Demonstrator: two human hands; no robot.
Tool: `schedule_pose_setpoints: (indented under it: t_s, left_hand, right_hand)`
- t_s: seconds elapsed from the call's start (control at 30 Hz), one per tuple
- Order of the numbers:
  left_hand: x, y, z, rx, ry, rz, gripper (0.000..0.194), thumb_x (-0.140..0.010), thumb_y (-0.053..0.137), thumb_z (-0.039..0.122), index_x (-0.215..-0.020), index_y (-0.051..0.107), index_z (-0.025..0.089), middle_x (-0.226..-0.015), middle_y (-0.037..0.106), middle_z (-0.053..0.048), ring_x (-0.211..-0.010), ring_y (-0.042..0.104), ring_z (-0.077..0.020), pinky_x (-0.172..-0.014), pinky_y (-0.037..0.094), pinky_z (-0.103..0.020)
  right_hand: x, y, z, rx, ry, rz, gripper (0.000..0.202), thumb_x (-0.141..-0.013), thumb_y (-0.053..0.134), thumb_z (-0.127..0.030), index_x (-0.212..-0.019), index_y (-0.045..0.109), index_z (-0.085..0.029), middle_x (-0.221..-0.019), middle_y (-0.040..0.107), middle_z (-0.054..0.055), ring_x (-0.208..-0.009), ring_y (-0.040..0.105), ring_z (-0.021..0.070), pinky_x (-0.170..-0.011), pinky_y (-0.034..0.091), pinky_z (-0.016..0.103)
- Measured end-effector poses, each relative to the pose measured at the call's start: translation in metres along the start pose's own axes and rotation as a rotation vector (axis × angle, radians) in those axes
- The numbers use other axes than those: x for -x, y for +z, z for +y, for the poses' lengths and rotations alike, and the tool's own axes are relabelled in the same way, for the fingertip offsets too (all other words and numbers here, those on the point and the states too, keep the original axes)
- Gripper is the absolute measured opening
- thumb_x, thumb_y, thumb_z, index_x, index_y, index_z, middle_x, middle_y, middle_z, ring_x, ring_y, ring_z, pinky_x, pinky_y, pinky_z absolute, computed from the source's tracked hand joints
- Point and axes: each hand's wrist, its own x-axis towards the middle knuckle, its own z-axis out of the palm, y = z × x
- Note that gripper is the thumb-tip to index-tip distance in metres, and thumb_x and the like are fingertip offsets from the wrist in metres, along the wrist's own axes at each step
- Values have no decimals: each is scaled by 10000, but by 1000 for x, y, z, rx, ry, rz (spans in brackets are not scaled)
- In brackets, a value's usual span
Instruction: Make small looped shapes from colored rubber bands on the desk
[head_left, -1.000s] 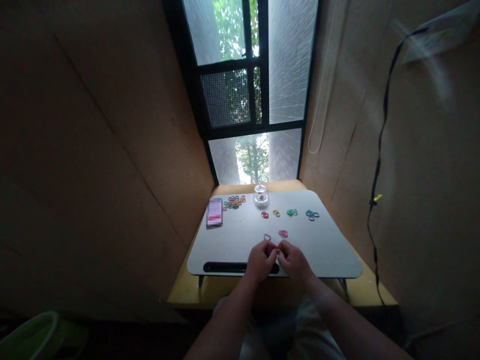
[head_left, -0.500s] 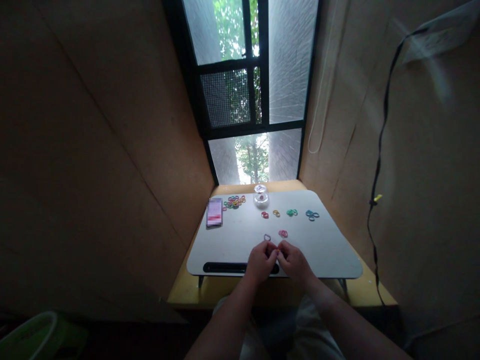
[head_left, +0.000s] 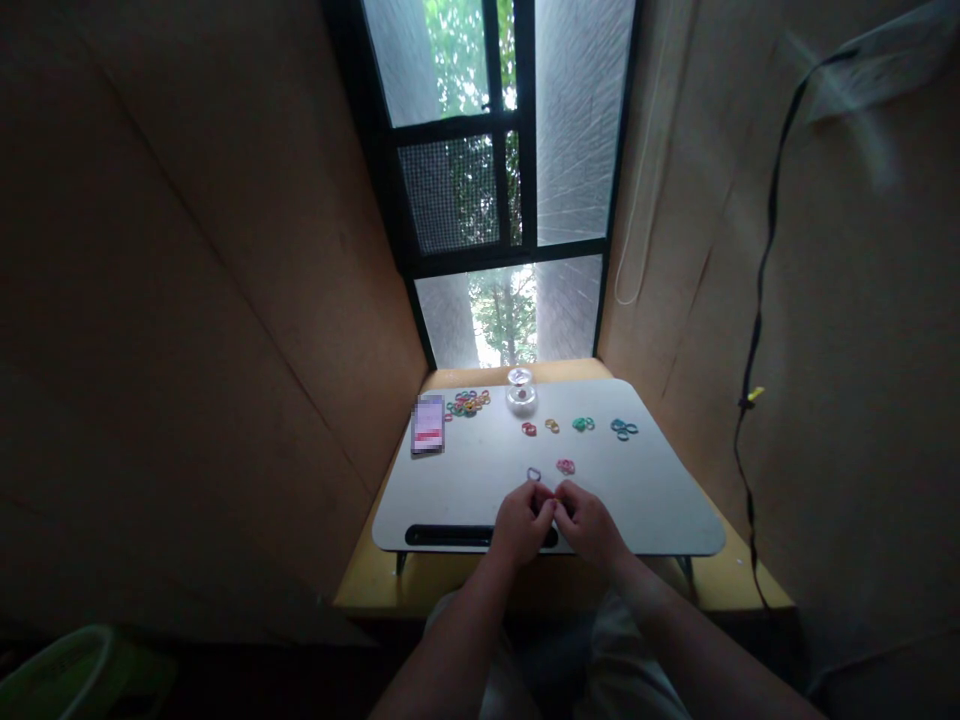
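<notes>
My left hand and my right hand meet over the front of a white lap table, fingertips pinched together. A tiny orange-yellow item shows between them, too small to make out. Just beyond my fingers lie a purple band and a pink cluster of bands. Farther back, small groups sit in a row: red, yellow, green and teal. A mixed-colour pile lies at the back left.
A phone lies at the table's left edge. A clear round container stands at the back, below the window. A black slot runs along the front edge. A black cable hangs on the right wall.
</notes>
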Motion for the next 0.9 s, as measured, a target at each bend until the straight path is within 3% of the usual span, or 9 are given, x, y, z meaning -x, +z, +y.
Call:
schedule_pose_setpoints:
  t_s: [0.9]
  left_hand:
    - [1,0,0,-4,3,6,93,-832,559,250,-832,622,182,-694,597,21,-624,508,-115,-624,386,-230]
  right_hand:
    - [0,-1,-2,13,-9,-3,122,-822,474,-226,-702,462,-219,-615,531,-29,-569,477,135,-555,328,243]
